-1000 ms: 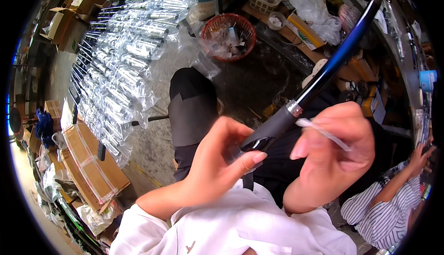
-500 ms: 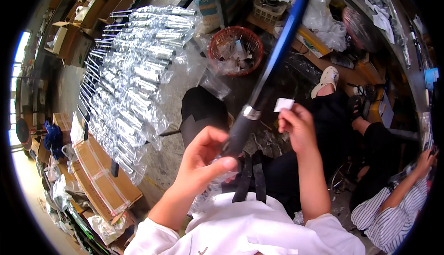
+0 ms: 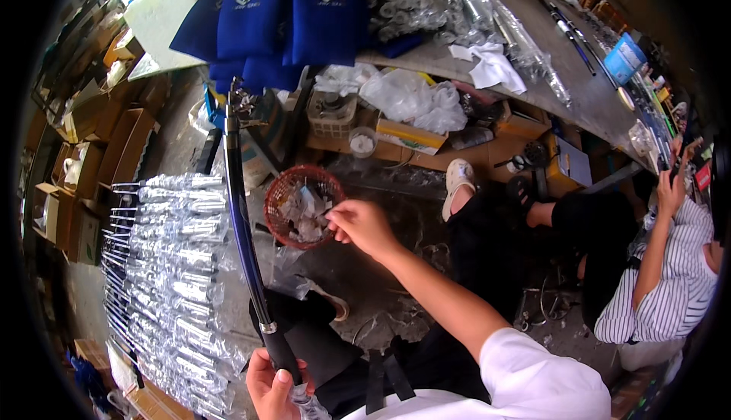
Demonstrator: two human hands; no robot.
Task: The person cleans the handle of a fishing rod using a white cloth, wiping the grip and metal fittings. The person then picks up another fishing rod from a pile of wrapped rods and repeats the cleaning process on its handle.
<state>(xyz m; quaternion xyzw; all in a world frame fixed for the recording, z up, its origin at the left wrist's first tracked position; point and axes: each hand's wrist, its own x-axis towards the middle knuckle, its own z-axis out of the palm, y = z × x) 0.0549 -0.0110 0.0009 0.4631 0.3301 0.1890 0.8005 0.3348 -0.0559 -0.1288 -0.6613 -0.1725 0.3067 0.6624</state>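
My left hand [image 3: 276, 386] is wrapped round the black grip of a fishing rod [image 3: 245, 229], low in the view. The rod's dark blue shaft rises past a silver collar to a tip near the blue cloth bags. Clear plastic wrap [image 3: 308, 405] shows below the grip. My right hand [image 3: 362, 226] reaches to the right rim of a red plastic basket [image 3: 268, 205] holding crumpled paper and plastic scraps. Its thumb and fingers are pinched, and a small pale edge of a white paper slip [image 3: 330, 215] shows at the fingertips.
Many plastic-wrapped rods [image 3: 171, 268] lie in a row on the left. Blue bags [image 3: 255, 16] and wrapped tubes [image 3: 457, 1] rest on the table [image 3: 556, 77] ahead. Cartons [image 3: 133, 142] stand far left. A co-worker in a striped shirt [image 3: 662, 275] sits at right.
The view has swung up, bringing the tabletop into sight. My right hand has moved the white slip away from the rod to the red basket. My left hand keeps the rod, now more upright.
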